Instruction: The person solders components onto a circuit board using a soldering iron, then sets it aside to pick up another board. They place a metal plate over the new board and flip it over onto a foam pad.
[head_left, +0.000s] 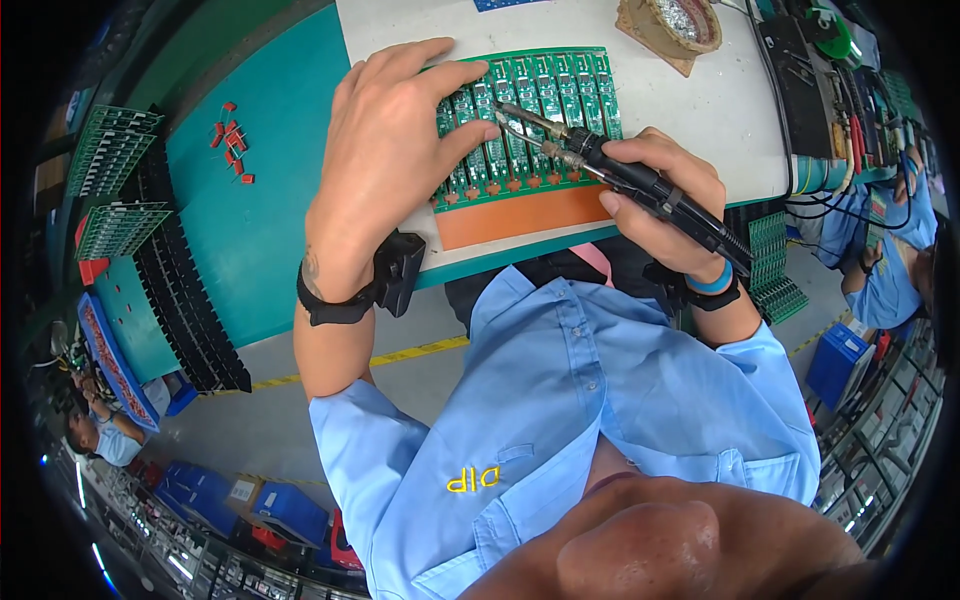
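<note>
Left hand [385, 150] lies flat, fingers spread, pressing green circuit board panel [540, 100] onto white surface [700, 110]; right hand [665, 205] grip closed around soldering iron [600, 160], tip on the panel.

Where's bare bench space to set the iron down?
Free: white mat between green board panel and the black tool row on the right; teal bench left of left hand, below red parts. Crowded: panel, under both hands and soldering iron.
</note>
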